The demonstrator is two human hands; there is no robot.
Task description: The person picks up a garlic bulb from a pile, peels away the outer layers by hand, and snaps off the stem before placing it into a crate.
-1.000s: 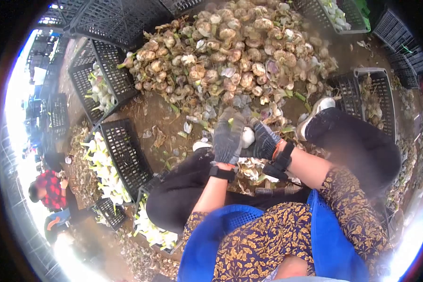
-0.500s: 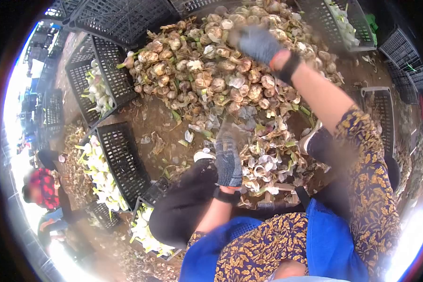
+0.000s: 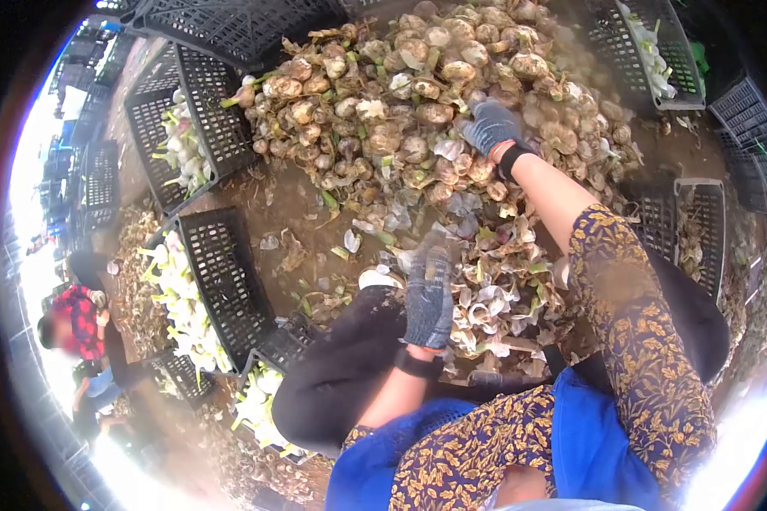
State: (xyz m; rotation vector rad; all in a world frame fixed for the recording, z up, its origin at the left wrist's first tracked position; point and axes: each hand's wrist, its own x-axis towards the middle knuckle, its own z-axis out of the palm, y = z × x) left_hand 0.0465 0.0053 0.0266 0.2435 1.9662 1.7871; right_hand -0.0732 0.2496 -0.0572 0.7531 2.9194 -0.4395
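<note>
My right hand (image 3: 492,126), in a grey glove with a dark wristband, rests on the near side of a large heap of unpeeled garlic (image 3: 383,102). Its fingers bend down against the bulbs; whether a bulb is in them I cannot make out. Lower down, my left hand (image 3: 429,294), gloved too, is held over the ground beside loose garlic skins (image 3: 494,298). Its fingers point away from me and are blurred at the tips, so what they hold, if anything, does not show.
Black crates of white garlic (image 3: 177,298) stand on the left, with another crate (image 3: 204,119) above. More crates are at the upper right (image 3: 660,60) and right (image 3: 703,230). A person in a red checked top (image 3: 81,324) is at the far left. My knees flank the skins.
My right hand has come down and nearer from the upper part of the heap and shows sharper. The left hand has shifted slightly right. The view has moved a little.
</note>
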